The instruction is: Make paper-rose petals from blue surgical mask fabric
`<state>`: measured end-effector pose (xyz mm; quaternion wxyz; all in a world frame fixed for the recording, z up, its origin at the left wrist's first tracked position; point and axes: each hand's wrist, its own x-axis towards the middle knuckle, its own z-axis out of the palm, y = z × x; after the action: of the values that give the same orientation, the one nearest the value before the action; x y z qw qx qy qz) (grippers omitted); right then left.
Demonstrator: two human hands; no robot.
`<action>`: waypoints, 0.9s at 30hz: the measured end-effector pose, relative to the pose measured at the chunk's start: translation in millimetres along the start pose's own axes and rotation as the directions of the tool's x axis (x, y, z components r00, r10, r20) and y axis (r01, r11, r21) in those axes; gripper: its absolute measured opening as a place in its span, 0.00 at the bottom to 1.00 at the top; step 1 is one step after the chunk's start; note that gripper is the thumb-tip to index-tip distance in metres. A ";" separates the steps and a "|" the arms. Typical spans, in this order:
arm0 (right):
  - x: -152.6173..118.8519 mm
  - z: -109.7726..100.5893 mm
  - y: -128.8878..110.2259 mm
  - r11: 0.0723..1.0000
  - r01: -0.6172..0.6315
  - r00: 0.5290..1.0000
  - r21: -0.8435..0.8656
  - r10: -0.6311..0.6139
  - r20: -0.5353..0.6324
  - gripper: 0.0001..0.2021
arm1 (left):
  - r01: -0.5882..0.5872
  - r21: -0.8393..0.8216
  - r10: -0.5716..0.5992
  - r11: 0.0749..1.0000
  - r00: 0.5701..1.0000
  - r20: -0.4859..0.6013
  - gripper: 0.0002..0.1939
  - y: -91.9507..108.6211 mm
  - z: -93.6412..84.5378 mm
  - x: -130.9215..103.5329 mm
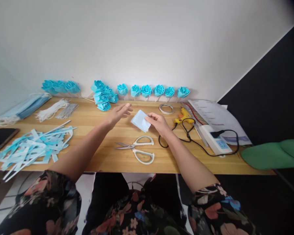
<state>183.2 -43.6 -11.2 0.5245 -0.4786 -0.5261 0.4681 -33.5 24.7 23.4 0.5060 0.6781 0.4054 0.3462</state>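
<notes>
Between the thumb and fingers of my right hand (157,122) is a small stack of pale blue fabric squares (140,120), held above the middle of the table. My left hand (119,114) hovers to the left of the stack, apart from it, fingers stretched out and holding nothing. Below both hands lie white-handled scissors (137,148), their blades parted and pointing left. Behind my left hand, a cluster of blue fabric roses (103,96) rests on the table near the wall.
More blue roses (146,91) line the wall. Cut strips (36,147), white cords (52,109), grey wires (67,111), face masks (24,106) and a phone (1,140) lie left. To the right are a wire coil (166,109), yellow glue gun (184,116), power strip (216,142) and trailing cable.
</notes>
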 end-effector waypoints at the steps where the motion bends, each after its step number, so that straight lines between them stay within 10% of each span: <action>1: -0.4 0.3 0.5 1.000 0.008 1.000 -0.027 -0.007 0.017 0.18 | 0.018 -0.044 -0.015 0.999 0.999 0.049 0.34 3.1 6.0 0.3; 8: 2.7 -2.5 10.0 0.988 0.071 0.997 -0.137 -0.068 0.030 0.18 | 0.022 0.027 -0.026 0.999 0.990 0.139 0.32 -0.1 36.4 6.1; 18: 2.9 -0.8 1.9 0.998 -0.067 0.998 0.011 0.067 -0.017 0.30 | -0.018 -0.091 0.018 0.996 1.000 0.002 0.29 -10.8 43.1 10.2; 27: 2.3 -2.9 15.2 0.896 -0.002 1.000 -0.444 0.000 -0.004 0.27 | 0.052 0.212 -0.077 0.976 0.991 0.110 0.31 -32.5 36.4 8.6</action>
<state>186.3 -39.8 -26.1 0.4024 -0.5866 -0.6177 0.3353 -4.2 22.9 -16.5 0.4659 0.7332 0.4307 0.2444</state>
